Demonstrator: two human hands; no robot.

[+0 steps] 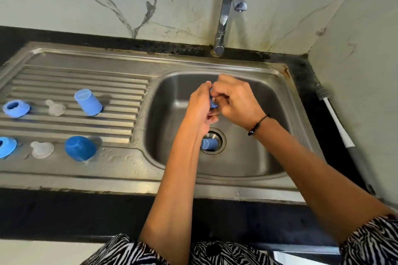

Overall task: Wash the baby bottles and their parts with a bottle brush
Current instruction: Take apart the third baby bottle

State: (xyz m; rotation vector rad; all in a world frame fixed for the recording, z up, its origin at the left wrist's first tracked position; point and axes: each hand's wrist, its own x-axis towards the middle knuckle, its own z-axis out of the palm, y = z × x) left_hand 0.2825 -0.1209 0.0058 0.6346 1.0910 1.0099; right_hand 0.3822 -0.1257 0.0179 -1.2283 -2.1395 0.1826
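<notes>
Being held over the sink basin (247, 163), a small blue bottle part (213, 103) is being gripped between both hands; only a sliver of it is being shown between the fingers, so its exact type cannot be told

L hand (199, 106): fingers are being curled round the part from the left side. R hand (234, 101): fingertips are being pinched onto the same part from the right/top. Neither hand is being held wide; both are being kept narrow on the part. Judged: part is being twisted or pulled apart, not scrubbed – no brush in either hand

Key relation: bottle brush (336, 120) is lying on the dark counter just beside the sink's right rim, well apart from both hands, long axis running near-to-far w/ bristle head at the far end, handle toward the person. R hand is the nearer one; a reach to the right and slightly back toward the body is being judged as what a pickup calls for, w/ L hand keeping the part

Another blue piece (209, 143) is sitting in the drain, directly below the hands

Drainboard, left: two blue rings (16, 108), two clear teats (55, 108), two blue caps (88, 102) are being left in two rows, apart from each other. Tap (228, 11): no water is being seen running

Progress est.: most parts apparently set aside; brush step for the held part not yet done
</notes>
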